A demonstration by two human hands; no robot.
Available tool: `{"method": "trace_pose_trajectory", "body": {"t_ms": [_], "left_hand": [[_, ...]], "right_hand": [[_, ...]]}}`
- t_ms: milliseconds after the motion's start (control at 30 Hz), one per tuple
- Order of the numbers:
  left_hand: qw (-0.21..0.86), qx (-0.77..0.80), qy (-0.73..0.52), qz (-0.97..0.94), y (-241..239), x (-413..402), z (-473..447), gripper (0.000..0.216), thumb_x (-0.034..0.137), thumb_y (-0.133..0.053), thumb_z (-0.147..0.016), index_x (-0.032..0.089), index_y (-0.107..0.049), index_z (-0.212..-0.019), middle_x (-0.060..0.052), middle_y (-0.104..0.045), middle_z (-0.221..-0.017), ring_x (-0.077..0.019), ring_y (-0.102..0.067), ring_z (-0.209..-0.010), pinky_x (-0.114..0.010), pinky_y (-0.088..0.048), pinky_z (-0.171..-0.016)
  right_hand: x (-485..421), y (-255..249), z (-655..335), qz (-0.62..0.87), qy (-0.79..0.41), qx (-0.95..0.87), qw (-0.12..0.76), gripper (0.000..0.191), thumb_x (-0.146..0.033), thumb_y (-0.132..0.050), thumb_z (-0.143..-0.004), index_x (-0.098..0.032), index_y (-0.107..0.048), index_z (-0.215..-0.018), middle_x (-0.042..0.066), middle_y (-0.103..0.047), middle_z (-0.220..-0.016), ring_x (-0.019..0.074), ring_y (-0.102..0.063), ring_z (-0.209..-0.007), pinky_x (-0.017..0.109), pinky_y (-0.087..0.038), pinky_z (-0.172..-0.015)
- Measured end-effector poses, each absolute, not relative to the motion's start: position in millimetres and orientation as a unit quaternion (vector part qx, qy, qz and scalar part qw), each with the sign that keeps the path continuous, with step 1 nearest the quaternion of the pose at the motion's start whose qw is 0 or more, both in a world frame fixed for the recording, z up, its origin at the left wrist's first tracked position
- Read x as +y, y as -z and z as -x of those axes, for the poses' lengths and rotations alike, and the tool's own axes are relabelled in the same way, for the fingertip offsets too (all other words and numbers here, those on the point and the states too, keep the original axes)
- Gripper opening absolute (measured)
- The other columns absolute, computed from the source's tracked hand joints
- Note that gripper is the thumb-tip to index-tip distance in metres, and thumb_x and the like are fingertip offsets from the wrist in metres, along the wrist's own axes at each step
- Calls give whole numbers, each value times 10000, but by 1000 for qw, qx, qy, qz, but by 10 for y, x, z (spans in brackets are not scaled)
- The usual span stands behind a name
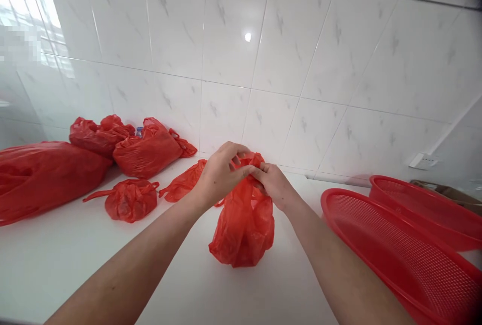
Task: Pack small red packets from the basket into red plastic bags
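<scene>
A thin red plastic bag [243, 237] hangs upright in front of me, just above or touching the white table; which of the two I cannot tell. My left hand [226, 169] pinches its gathered top between thumb and fingers. Close against it, my right hand [274, 182] grips the same bunched plastic from the right side. The bag's lower part bulges a little, and its contents do not show. Behind my left hand lies another red bag [183, 184], partly hidden. A small knotted red bag [131, 202] rests farther left.
Several fuller red bags [146, 151] are heaped along the wall at left, with a large one [45, 174] at the edge. Two red mesh baskets [399, 239] stand at right. A white socket [424, 160] is on the tiled wall [278, 64] behind the white table [181, 285].
</scene>
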State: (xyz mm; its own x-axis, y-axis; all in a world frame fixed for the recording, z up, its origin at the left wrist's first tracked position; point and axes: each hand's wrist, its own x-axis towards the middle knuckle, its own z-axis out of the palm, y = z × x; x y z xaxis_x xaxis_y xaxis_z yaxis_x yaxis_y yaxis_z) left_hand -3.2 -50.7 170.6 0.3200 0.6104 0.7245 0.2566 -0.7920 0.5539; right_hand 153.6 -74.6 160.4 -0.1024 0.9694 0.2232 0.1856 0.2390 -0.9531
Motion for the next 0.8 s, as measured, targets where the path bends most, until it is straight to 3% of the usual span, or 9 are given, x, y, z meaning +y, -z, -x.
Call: {"method": "trace_pose_trajectory", "body": {"t_ms": [167,300,467,567,667,800], "left_hand": [[70,208,-440,-871,-1459,-473,34,251,204,-625,-758,234,-604,-1007,-13,-567,-881,-141,-542,-793,-263,-454,-669],[64,227,-439,-867,-1327,-401,-12,140,151,-480,-837,201,-606,-802,-8,-551,-759,-128,-521,-706,-250,-412,-621],[198,304,-483,-797,-1220,-319,-21,116,208,-478,-828,201,-519,-719,-29,-579,-921,-165,-536,-846,-289,-423,-718],[335,311,-460,-761,-1136,-253,-28,134,281,-449,-848,204,-496,-748,-18,-579,-875,-152,-533,-793,-271,-417,-674],[394,308,-446,-742,-1073,-224,-53,148,315,-453,-846,200,-475,-755,34,-478,-679,-110,-441,-617,-230,-360,-569],[388,304,-448,-746,-1065,-308,-94,138,293,-472,-830,194,-471,-734,45,-454,-669,-99,-404,-600,-222,-333,-551]], "right_hand": [[-637,-1475,-1567,452,-452,-556,531,384,-510,-562,-783,-189,-460,-599,-69,-297,-488,61,-252,-412,221,-141,-375],[-623,-1388,-1610,452,-455,-556,529,363,-503,-495,-821,-165,-577,-714,-32,-435,-520,72,-336,-413,206,-181,-359],[-688,-1318,-1766,367,-508,-600,496,354,-439,-494,-839,-183,-633,-1040,-15,-532,-636,82,-426,-495,222,-367,-502],[-728,-1270,-1828,355,-521,-614,475,385,-456,-443,-852,-172,-678,-963,19,-549,-747,103,-473,-615,253,-412,-628],[-732,-1212,-1822,409,-458,-639,463,287,-380,-545,-795,-193,-661,-979,13,-560,-792,115,-488,-670,261,-415,-640],[-700,-1125,-1769,539,-258,-647,474,346,-282,-596,-728,-278,-595,-1074,-41,-533,-732,112,-474,-624,256,-404,-588]]}}
